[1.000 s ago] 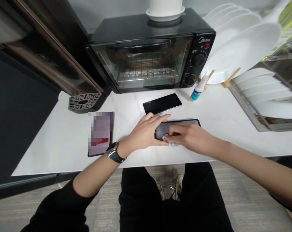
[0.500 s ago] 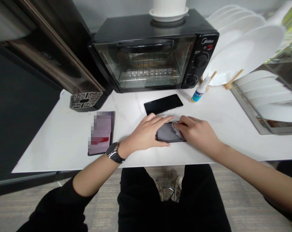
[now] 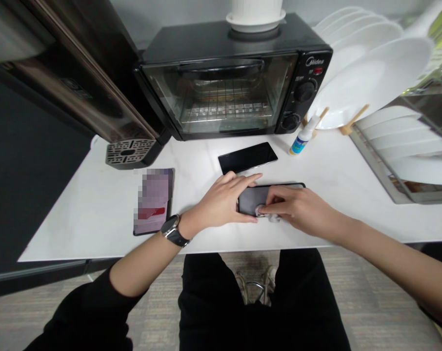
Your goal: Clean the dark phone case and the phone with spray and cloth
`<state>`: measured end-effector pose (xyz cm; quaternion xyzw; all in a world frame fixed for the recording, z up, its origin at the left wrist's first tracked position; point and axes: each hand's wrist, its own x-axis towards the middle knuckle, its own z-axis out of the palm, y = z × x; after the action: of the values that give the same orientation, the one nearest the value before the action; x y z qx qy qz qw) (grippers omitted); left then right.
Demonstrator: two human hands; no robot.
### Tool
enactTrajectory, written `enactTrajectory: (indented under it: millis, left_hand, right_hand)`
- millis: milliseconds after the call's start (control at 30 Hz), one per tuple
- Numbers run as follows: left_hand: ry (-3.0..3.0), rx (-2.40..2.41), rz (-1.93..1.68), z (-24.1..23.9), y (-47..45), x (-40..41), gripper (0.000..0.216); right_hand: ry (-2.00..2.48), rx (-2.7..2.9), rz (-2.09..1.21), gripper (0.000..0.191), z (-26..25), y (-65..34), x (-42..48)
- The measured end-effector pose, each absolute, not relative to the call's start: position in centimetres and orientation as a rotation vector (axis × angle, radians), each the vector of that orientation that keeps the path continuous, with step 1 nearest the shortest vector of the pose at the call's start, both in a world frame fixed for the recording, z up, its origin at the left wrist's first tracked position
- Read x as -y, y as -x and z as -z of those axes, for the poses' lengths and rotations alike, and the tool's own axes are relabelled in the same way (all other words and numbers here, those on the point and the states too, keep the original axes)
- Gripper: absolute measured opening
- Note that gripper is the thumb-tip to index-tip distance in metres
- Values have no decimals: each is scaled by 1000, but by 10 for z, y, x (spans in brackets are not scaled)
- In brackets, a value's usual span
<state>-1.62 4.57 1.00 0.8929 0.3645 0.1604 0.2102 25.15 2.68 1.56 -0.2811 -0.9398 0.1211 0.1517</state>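
Observation:
A dark phone (image 3: pixel 252 196) lies sideways on the white counter, close to its front edge. My left hand (image 3: pixel 223 200) grips the phone's left end, thumb along the near edge and fingers along the far one. Pinched in the fingers of my right hand (image 3: pixel 297 207) is a crumpled pale wipe (image 3: pixel 273 218), pressed on the phone's near edge. That hand covers part of the phone's right half. A second black phone (image 3: pixel 248 158) rests just beyond, screen up. To the left lies a third phone (image 3: pixel 155 200), its screen partly blurred out.
A toaster oven (image 3: pixel 231 97) stands at the back, with a white pot (image 3: pixel 256 9) on top. A small spray bottle (image 3: pixel 302 140) is beside its right corner. White plates (image 3: pixel 374 78) fill racks at right. A machine's drip tray (image 3: pixel 129 150) juts out at left.
My right hand has moved the wipe from the phone's far side toward me, down to the near edge. More of the phone's far right corner shows. My left hand stays put.

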Motion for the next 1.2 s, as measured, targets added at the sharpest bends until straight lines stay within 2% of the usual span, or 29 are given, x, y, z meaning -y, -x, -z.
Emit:
enactTrajectory:
  millis: [167, 300, 400, 500, 667, 867, 967, 1067, 1133, 1200]
  left_hand:
    - [-2476, -985, -480, -10, 16, -44, 107]
    - [-2478, -962, -477, -12, 16, -45, 105]
    - [-2488, -994, -453, -14, 16, -46, 104]
    - [-2488, -1006, -450, -15, 17, -47, 106]
    - [-2429, -1044, -416, -14, 19, -48, 116]
    - [-2444, -1063, -422, -11, 20, -47, 111]
    - [-2420, -1063, -450, -11, 18, -46, 112]
    - [-2421, -1038, -456, -12, 16, -46, 110]
    - [-2433, -1018, -451, -13, 15, -45, 109]
    - [-2437, -1018, -444, -14, 14, -45, 109]
  right_hand:
    - [1098, 2659, -104, 45, -19, -285, -19]
    - [1199, 2608, 221, 32, -19, -276, -15]
    - [1264, 2585, 317, 24, -17, -254, -23]
    - [1133, 2666, 272, 23, -13, -226, -34]
    - [745, 2754, -22, 24, -8, -197, -39]
    - [799, 2741, -218, 29, -12, -229, -23]
    - [958, 2707, -150, 35, -16, -261, -19]
    - [1159, 2674, 107, 41, -18, -287, -20]
    - [1228, 2673, 305, 40, -18, -292, -22]
    - [1240, 2676, 351, 35, -17, -286, -23]
